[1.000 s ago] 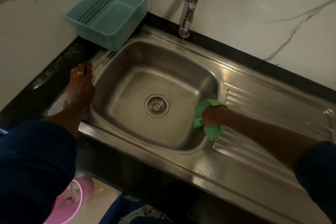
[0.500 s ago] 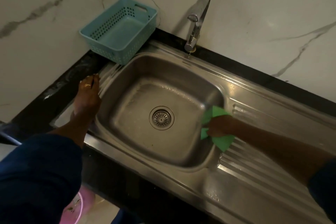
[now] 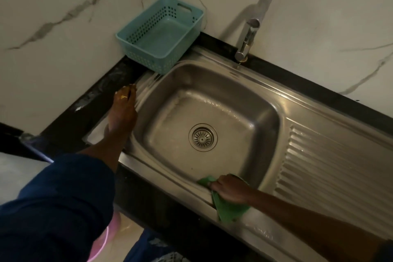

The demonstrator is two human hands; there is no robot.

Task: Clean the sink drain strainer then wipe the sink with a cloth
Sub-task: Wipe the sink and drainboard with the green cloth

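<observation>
The right hand [image 3: 230, 189] is curled round the green cloth [image 3: 232, 208], pressed on the sink [image 3: 265, 121] rim at five o'clock of the drain strainer [image 3: 203, 137], which is seated mid-basin. The left hand [image 3: 123, 110] is laid flat, released, at nine o'clock.

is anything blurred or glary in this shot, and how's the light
Head view: dim overall; motion blur smears the green cloth and the right hand on it; pale glare on the sink rim beside the left hand; the faucet casts a soft shadow on the wall.
</observation>
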